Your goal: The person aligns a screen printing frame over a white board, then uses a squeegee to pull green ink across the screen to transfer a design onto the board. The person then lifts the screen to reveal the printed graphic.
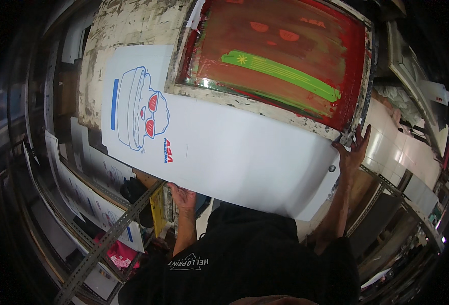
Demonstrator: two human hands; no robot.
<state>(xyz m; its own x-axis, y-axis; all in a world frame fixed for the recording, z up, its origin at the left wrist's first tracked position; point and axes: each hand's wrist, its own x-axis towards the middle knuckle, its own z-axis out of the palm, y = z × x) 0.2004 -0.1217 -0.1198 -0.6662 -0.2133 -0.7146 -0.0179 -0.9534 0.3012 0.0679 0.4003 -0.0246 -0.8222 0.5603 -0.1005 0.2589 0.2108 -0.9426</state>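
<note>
A large white sheet [245,147] lies across the work surface, its far part under a screen printing frame [265,104]. On its left part is a blue line drawing [135,109] with red sunglasses and red and blue lettering. My left hand [185,198] is closed at the sheet's near edge, some of its fingers hidden by the sheet. At the near right corner of the frame, my right hand [354,151] grips the wood, thumb and fingers to either side. The screen's mesh [285,51] is smeared red, with a bright green curved band [280,73] across it.
A worn, paint-stained board [95,71] extends beyond the sheet at the left. Printed sheets [92,195] stand in a rack at lower left, behind a perforated metal bar [107,239]. White tiles [387,137] and another metal rail [392,185] are on the right.
</note>
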